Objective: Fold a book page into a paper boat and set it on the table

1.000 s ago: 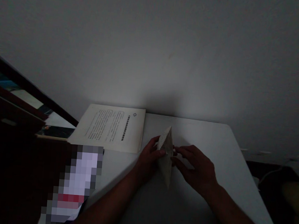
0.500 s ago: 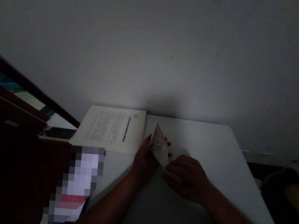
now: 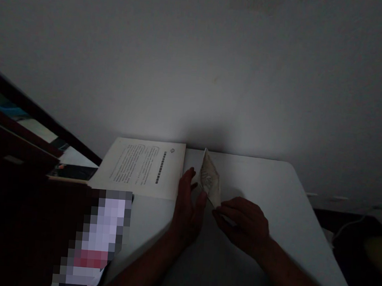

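A folded paper boat (image 3: 210, 177), pale and pointed at both ends, is tilted up above the table. My right hand (image 3: 246, 222) pinches its near, lower tip between thumb and fingers. On the paper's left is my left hand (image 3: 189, 204), open with thumb and fingers apart. Its thumb tip is close to the boat's lower left edge; whether it touches I cannot tell. The folds inside the boat are dim in the low light.
The white table (image 3: 261, 179) stands against a grey wall (image 3: 216, 74). A printed booklet (image 3: 142, 168) lies at its back left. A phone (image 3: 100, 237) with a blurred-out screen is at the left edge. Dark furniture (image 3: 13, 217) borders that side.
My left hand has let go of the paper boat and moved slightly away, fingers apart. The boat has shifted a little right and now hangs from my right hand's pinch.
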A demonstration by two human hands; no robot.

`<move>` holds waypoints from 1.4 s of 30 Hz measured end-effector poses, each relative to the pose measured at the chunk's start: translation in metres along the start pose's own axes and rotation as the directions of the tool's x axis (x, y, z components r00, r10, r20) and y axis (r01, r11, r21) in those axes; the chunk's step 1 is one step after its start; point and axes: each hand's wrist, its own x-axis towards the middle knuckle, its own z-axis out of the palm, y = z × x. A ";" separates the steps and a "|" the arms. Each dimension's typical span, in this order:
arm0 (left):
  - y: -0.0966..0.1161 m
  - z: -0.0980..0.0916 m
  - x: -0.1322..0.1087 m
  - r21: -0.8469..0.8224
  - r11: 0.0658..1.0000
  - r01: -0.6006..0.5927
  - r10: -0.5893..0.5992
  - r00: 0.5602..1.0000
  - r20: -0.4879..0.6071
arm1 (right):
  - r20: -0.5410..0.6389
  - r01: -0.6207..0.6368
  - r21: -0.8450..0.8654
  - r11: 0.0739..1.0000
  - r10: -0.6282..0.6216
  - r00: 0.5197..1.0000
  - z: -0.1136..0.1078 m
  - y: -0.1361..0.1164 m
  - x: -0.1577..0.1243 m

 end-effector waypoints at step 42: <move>0.001 -0.017 0.007 0.184 0.950 -0.252 0.286 0.938 -0.193 | 0.127 -0.152 -0.401 0.904 0.219 0.967 0.028 0.048 0.043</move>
